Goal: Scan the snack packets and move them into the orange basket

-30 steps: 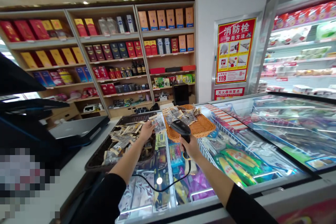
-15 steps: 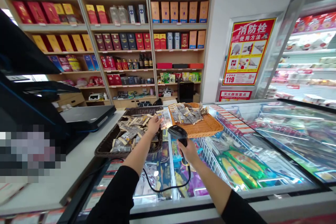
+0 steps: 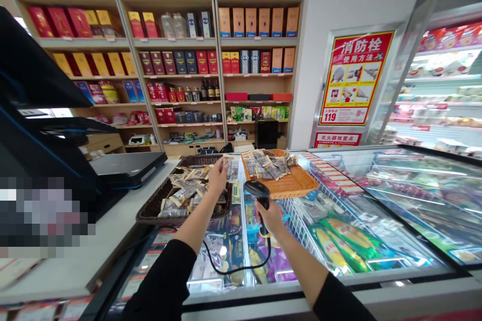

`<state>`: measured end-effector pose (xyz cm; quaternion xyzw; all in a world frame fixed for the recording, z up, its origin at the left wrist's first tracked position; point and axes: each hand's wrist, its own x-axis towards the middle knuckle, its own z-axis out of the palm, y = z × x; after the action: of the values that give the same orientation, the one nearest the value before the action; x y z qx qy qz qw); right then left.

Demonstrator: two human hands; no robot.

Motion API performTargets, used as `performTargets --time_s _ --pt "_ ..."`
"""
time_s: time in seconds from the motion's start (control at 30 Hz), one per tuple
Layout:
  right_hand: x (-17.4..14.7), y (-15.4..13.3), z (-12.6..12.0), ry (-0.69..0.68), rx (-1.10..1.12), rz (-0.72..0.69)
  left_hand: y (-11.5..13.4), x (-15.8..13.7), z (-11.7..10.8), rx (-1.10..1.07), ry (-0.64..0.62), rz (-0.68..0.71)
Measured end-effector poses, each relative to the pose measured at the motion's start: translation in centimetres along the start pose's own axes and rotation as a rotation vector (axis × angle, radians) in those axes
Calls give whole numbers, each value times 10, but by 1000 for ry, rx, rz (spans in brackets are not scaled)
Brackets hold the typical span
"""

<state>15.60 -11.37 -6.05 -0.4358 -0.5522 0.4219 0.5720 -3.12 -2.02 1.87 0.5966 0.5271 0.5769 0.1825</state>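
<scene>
My right hand [image 3: 271, 218] is wrapped round the grip of a black handheld barcode scanner [image 3: 256, 188]. Its head tilts up to the left, and a black cable [image 3: 241, 270] loops from its base. My left hand [image 3: 217, 176] is raised over the right side of a dark brown wicker basket [image 3: 145, 205], fingers pinched on a small clear snack packet [image 3: 232, 166]. Many similar packets [image 3: 188, 189] lie heaped in that basket. More packets [image 3: 269, 163] fill the back of an orange-tan wicker tray [image 3: 301, 180], just beyond the scanner.
Both baskets rest on the glass top of a chest freezer [image 3: 391, 261] with bagged goods below. A counter [image 3: 68, 241] with a scale [image 3: 128, 165] and dark screen [image 3: 37, 65] stands left. Shelves of boxed goods [image 3: 181, 62] line the back; a red poster [image 3: 357, 77] hangs right.
My left hand has turned more upright, its fingers now pointing up, and the packet has shifted slightly. The right hand and scanner have hardly moved.
</scene>
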Motion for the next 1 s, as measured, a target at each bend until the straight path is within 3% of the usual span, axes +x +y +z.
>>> performTargets --time_s 0.1,0.27,0.33,0.43,0.53,0.7,0.83,1.0 --pt "1 1 -3 25 30 -11 16 -7 -25 406 98 -2" --pt "6 2 -6 46 98 -10 20 -25 -61 950 -25 25" --pt "10 2 -12 55 93 -10 20 -30 -64 1010 -7 84" --pt "17 0 -32 79 45 -21 27 -29 -54 928 32 168" --pt "26 1 -64 171 39 -34 42 -21 -25 781 -2 266" --pt "39 13 -109 360 190 -10 55 -5 54 629 -265 324" --pt "47 23 -117 407 219 44 45 12 125 558 -424 150" --pt "55 30 -112 442 170 35 21 39 185 559 -437 -55"
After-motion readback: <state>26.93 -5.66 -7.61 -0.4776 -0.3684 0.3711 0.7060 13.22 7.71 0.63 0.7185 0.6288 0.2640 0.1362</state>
